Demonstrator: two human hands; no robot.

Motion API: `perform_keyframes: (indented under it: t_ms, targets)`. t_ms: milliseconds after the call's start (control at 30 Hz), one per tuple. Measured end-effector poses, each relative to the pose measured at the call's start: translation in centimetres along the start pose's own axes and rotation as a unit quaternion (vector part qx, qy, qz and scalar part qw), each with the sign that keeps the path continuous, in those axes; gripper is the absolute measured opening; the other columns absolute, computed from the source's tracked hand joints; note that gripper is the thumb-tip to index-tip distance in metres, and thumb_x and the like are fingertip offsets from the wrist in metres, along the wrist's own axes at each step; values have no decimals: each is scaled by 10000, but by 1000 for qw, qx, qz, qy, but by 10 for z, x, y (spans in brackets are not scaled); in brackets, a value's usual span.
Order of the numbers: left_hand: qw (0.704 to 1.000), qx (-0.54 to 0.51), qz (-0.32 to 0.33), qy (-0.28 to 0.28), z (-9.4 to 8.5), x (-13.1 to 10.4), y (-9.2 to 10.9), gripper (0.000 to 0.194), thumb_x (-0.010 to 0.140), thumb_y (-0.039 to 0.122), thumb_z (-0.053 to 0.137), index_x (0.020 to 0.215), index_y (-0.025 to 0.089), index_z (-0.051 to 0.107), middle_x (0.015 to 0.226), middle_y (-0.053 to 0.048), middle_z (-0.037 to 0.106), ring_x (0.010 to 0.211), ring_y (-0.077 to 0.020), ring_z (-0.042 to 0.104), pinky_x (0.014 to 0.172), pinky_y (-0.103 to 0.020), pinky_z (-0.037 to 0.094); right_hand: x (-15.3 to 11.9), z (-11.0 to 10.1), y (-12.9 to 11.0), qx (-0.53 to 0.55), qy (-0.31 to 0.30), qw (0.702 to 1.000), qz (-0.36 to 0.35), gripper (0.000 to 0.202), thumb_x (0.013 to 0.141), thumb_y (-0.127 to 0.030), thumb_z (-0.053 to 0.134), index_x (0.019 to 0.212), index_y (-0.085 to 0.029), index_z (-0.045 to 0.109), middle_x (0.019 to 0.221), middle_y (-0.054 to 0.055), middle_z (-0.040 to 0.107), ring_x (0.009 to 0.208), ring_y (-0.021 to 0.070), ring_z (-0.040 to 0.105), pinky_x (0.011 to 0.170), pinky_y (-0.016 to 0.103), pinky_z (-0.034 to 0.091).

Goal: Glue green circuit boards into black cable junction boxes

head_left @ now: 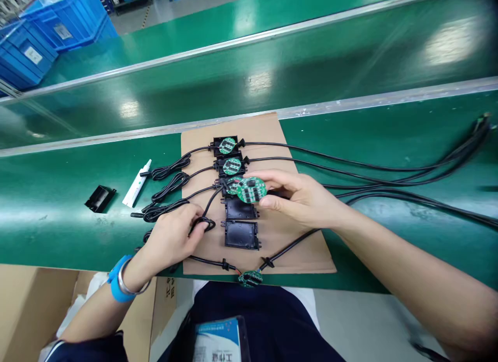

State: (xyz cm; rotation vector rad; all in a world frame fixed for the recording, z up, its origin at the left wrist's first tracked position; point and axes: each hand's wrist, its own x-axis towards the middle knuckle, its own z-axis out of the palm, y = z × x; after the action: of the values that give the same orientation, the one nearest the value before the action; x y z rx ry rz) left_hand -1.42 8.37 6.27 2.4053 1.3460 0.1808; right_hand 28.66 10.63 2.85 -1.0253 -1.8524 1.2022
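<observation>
Between the thumb and fingers of my right hand (290, 196) is a round green circuit board (251, 190), raised over the row of black plastic cases. My left hand (177, 235) is closed on a coiled black cable (204, 223), which runs up toward that board. Two far cases hold round boards, the farthest board (227, 145) and the second board (232, 166). A third board (234, 185) is partly hidden behind the held one. The two nearest cases, an upper case (240, 208) and a lower case (241, 234), have no boards inside. Another wired board (250, 278) lies at the bench's front edge.
Cardboard (280, 255) lies under the cases on the green bench. To the left are a white tube (137, 186) and a loose black case (100, 198). Long black cables (439, 167) stretch right. Blue crates (72, 19) stand at back left, and a cardboard box (35, 305) sits below left.
</observation>
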Motion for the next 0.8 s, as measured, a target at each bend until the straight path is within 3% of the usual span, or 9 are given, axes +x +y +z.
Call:
perform_keyframes:
  t_ms: [100,167,300,467,600,733,800]
  targets:
    - [991,-19,13,132,-12,-4,-9,204,998,212,446,1167,192,559,1022,-50,652,918,-169,650,794,-284,530,-12,-1,10,-47,68,996,16,511,839,-497,736,1245,-213,608,1064,77,710,883,204,688,745,306,579]
    - [986,20,13,168,-18,-9,-16,242,1004,177,429,1197,208,572,1049,-53,632,955,-172,640,802,-280,522,-21,0,17,-83,92,992,11,434,820,-475,760,1120,-198,612,975,70,692,782,181,664,660,289,573]
    - [985,139,1,104,-14,-16,-22,315,971,113,427,1190,238,616,980,-36,598,791,-167,629,626,-265,478,-30,6,28,-199,80,975,-67,150,907,-330,685,902,-199,612,830,32,667,711,149,625,621,267,533]
    - [972,226,-29,48,-2,-16,-18,343,913,58,426,1128,218,640,953,-42,597,675,-175,588,560,-292,419,-26,16,38,-296,95,938,-154,115,925,-266,679,999,-184,645,893,41,712,807,153,668,732,268,555]
    - [971,228,-32,70,-3,-17,-14,263,913,71,427,1029,194,629,935,-50,597,662,-177,563,574,-304,409,-25,20,40,-351,102,914,-174,123,933,-286,668,993,-178,657,903,49,722,830,177,673,766,305,560]
    - [981,119,-14,153,-11,-23,-10,217,917,63,402,945,194,572,918,-34,587,763,-161,598,681,-282,458,-26,23,40,-327,108,922,-179,150,925,-284,677,1015,-166,650,925,64,726,852,183,670,803,318,567]
    - [977,145,-17,154,-12,-23,-9,213,907,63,397,865,201,555,836,-23,557,718,-168,578,666,-303,440,-25,25,41,-317,115,924,-181,167,930,-284,670,1047,-166,652,943,71,727,865,184,672,817,320,572]
